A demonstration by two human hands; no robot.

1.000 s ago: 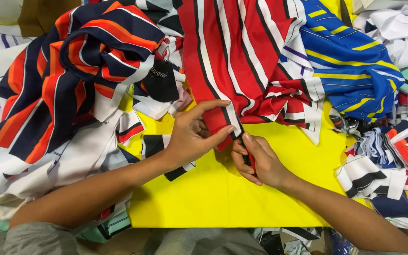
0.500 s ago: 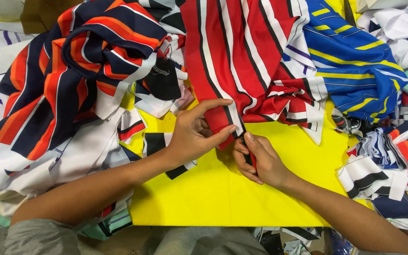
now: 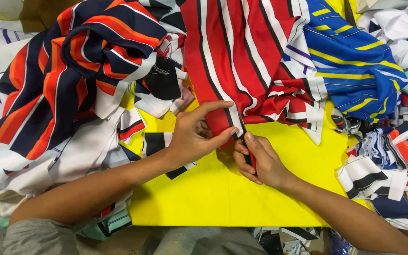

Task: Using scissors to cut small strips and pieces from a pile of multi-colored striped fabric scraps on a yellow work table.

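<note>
A red fabric (image 3: 232, 52) with white and black stripes lies spread over a yellow sheet (image 3: 223, 198). My left hand (image 3: 194, 139) pinches the lower edge of this fabric between thumb and fingers. Right beside it, my right hand (image 3: 263, 163) is closed around a small dark and red tool (image 3: 250, 159), whose tip touches the same fabric edge. Most of the tool is hidden inside the hand, so I cannot tell its kind.
A navy, orange and white striped cloth (image 3: 67, 75) is heaped at the left. A blue cloth with yellow stripes (image 3: 355, 71) lies at the upper right. Several small striped pieces (image 3: 388, 165) are piled at the right edge, with white scraps (image 3: 402, 28) above them.
Both hands stay at the edge of the red fabric. Only the fingers have shifted slightly.
</note>
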